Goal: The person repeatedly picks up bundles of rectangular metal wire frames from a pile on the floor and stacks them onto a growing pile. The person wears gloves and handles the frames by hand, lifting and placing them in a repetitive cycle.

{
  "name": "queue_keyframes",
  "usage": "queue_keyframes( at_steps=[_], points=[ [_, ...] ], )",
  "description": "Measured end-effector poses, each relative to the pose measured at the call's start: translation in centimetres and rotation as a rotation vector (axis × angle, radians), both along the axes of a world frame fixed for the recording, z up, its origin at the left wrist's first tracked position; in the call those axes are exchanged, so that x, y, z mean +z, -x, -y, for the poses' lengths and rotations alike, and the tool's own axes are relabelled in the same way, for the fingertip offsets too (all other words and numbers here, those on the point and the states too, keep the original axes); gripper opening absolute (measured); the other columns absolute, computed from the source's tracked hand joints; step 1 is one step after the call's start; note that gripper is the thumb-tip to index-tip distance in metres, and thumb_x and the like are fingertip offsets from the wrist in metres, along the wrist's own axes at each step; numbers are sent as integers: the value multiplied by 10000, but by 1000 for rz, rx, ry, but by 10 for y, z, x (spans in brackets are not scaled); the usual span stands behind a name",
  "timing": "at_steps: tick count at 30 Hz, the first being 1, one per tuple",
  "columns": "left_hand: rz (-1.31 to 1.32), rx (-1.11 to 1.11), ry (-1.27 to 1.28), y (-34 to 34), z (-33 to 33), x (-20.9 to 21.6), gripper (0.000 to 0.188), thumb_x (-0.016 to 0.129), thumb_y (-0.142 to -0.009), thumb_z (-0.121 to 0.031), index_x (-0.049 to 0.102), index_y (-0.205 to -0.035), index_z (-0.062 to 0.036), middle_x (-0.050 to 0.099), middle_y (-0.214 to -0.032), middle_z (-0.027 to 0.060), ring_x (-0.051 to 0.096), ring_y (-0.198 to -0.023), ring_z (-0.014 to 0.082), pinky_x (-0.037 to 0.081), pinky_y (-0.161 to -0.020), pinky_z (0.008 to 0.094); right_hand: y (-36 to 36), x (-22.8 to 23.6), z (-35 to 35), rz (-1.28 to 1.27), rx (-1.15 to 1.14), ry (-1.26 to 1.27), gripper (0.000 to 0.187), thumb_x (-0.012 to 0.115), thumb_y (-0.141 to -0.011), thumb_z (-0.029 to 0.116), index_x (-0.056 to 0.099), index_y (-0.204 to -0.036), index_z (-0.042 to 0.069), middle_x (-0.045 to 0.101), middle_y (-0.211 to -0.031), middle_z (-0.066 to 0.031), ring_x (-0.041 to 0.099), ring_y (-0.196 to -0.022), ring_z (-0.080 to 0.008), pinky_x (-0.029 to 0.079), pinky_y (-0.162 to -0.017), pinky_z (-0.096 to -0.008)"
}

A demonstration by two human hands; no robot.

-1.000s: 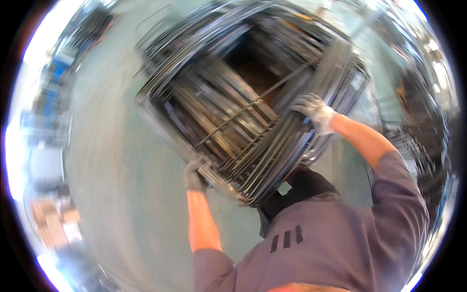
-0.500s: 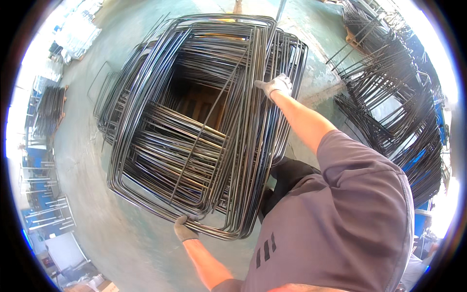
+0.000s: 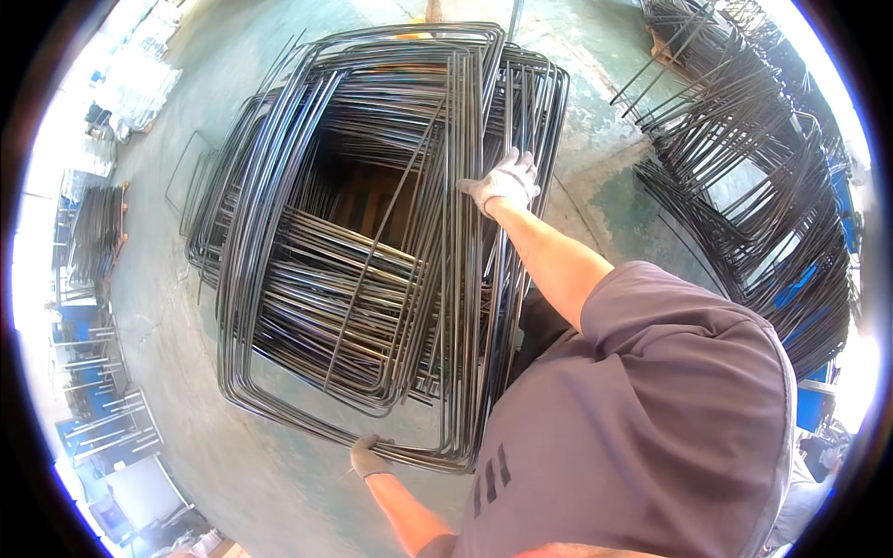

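A tall stack of bent dark metal tube frames [image 3: 349, 279] with rounded corners stands before me, some of the frames lying crosswise. On top, a loose bundle of tube frames [image 3: 244, 307] overhangs the stack at its lower end. My left hand [image 3: 369, 456], in a grey work glove, is closed around the tubes at that overhanging end. My right hand [image 3: 507, 181], in a pale glove, lies over the upright tubes on the stack's right side. Its fingers are spread and the thumb points left. Through the gap in the middle, brown wooden slats [image 3: 370, 197] show under the stack.
Another large pile of dark metal frames [image 3: 735, 177] lies to the right, its rod ends sticking out towards me. At the far left stand a smaller frame pile [image 3: 96, 228] and racks with projecting bars [image 3: 116, 423]. Grey-green concrete floor [image 3: 163, 307] runs between them.
The top bundle has slid down and slightly right over the stack, its lower end held in my left hand. My right hand appears further left on the tubes, fingers more spread.
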State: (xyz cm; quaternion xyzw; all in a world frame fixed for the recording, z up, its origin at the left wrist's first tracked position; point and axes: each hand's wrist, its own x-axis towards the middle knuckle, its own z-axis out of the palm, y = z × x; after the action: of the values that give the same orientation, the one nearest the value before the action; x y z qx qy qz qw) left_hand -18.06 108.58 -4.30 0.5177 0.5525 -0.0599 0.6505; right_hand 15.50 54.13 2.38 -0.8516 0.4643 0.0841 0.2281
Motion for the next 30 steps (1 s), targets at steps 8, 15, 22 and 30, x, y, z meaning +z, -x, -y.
queue_keyframes(
  at_steps=[8, 15, 22, 30],
  points=[
    [8, 79, -34, 69, 22, 10, 115, 654, -847, -16, 586, -932, 21, 617, -797, 182, 682, -629, 412, 632, -675, 522, 47, 23, -51, 105, 986, 170, 930, 792, -948, 650, 463, -1720, 248, 292, -1842, -125, 162, -1725, -404, 57, -1397, -668],
    [78, 201, -32, 95, 45, 34, 162, 647, -798, -32, 589, -948, -13, 598, -751, 147, 653, -613, 343, 594, -650, 459, 59, 25, -66, -128, 1016, 224, 822, 823, -926, 551, 621, -1583, 100, 366, -1786, -161, 260, -1685, -429, 134, -1389, -677],
    [203, 232, 18, 115, 52, 39, 196, 655, -796, -36, 606, -985, -28, 615, -760, 122, 635, -612, 292, 580, -658, 444, 87, 19, -66, -51, 456, 162, 1299, 938, -741, 559, 273, -1771, 129, 181, -1855, -183, 207, -1694, -464, 175, -1314, -787],
    [227, 256, 74, 139, 54, 34, 275, 638, -836, -11, 606, -1107, -46, 623, -825, 93, 644, -655, 253, 579, -684, 437, 106, 44, -65, -235, 246, -12, 1361, 875, -821, 639, 102, -1824, 140, 41, -1902, -159, 183, -1720, -453, 270, -1314, -739]
  ],
)
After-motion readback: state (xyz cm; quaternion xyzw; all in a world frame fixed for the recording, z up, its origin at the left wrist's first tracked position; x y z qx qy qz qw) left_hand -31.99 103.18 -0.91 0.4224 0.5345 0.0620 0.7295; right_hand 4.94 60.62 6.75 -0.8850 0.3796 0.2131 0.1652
